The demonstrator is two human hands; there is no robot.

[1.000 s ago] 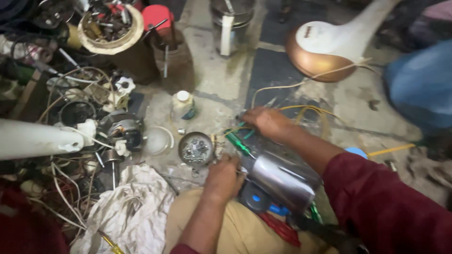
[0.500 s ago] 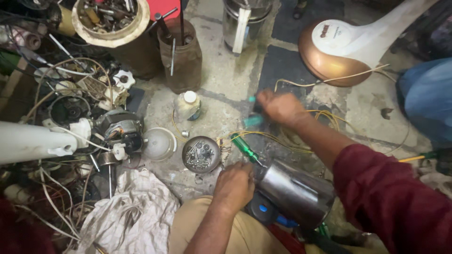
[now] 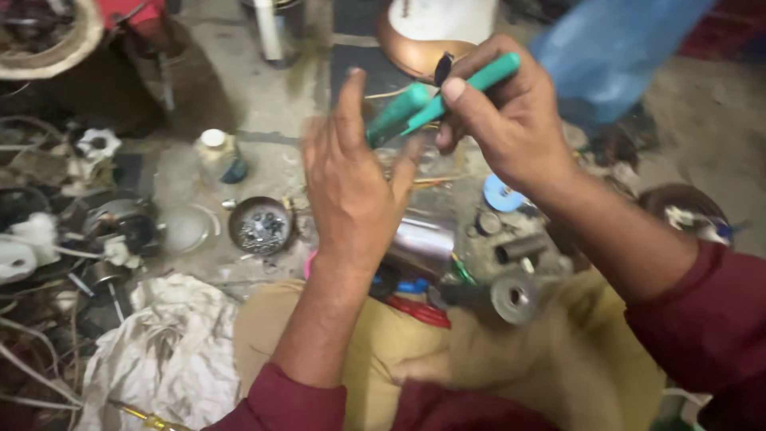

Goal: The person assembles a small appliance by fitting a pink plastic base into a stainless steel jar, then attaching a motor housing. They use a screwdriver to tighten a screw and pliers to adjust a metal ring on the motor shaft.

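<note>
My right hand (image 3: 511, 120) is raised in front of me and grips a pair of green-handled pliers (image 3: 475, 81) by the upper handle. My left hand (image 3: 351, 187) is held up beside it with the fingers spread. Its palm rests against the end of the lower green handle (image 3: 395, 116). Below both hands a shiny metal cylinder (image 3: 423, 243) lies on the floor by my knees. The pliers' jaws are hidden behind my right hand.
A small metal bowl of screws (image 3: 261, 226) and a white bottle (image 3: 217, 148) sit on the floor at left, beside motor parts and wires (image 3: 120, 227). A white cloth (image 3: 159, 351) lies lower left. A grey round part (image 3: 515, 298), a blue disc (image 3: 501, 194) and a copper fan base (image 3: 423, 44) are nearby. Another person's blue garment (image 3: 614, 48) shows top right.
Both hands have lifted from the metal cylinder on the floor up toward the camera. My right hand now carries the green pliers, and the view has shifted closer.
</note>
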